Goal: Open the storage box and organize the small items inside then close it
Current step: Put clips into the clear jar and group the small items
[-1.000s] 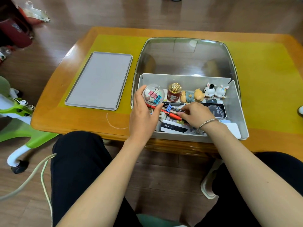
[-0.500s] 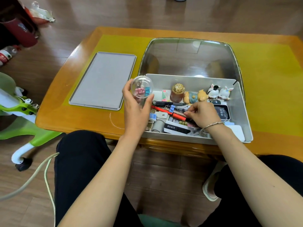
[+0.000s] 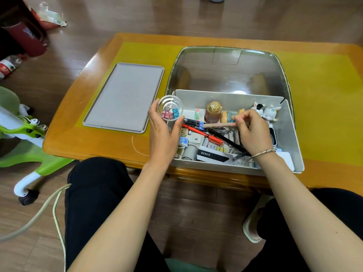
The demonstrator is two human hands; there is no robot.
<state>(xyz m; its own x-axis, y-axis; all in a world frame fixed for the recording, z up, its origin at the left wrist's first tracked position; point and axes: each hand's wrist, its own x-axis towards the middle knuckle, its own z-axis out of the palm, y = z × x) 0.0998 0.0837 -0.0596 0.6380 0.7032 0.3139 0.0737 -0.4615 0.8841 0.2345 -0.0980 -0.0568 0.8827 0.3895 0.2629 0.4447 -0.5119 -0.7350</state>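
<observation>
My left hand [image 3: 164,132] has its fingers [image 3: 177,122] and thumb curled round a small clear round container [image 3: 170,107], holding it tilted just above the left end of the storage box [image 3: 290,134]; inside it I can see a pink binder clip [image 3: 166,114] and a blue binder clip [image 3: 175,112] lying side by side. My right hand [image 3: 254,132] hangs over the middle of the box with its fingers pinched on the end of a pale pink stick [image 3: 218,125], which reaches leftward to a blue clip [image 3: 201,126]; whether stick and clip are joined I cannot tell. A thin bracelet [image 3: 262,154] circles that wrist. Beneath the hands the open white box holds a red pen [image 3: 202,134], a black pen [image 3: 225,140], a black card reading BENTE [image 3: 213,155], a gold-capped bottle [image 3: 213,112] and two small white figurines [image 3: 266,111] along the back wall. The clear lid [image 3: 225,69] stands open behind the box. A grey tray [image 3: 125,97] lies to the left on the yellow-topped wooden surface [image 3: 324,85], well apart from the box.
</observation>
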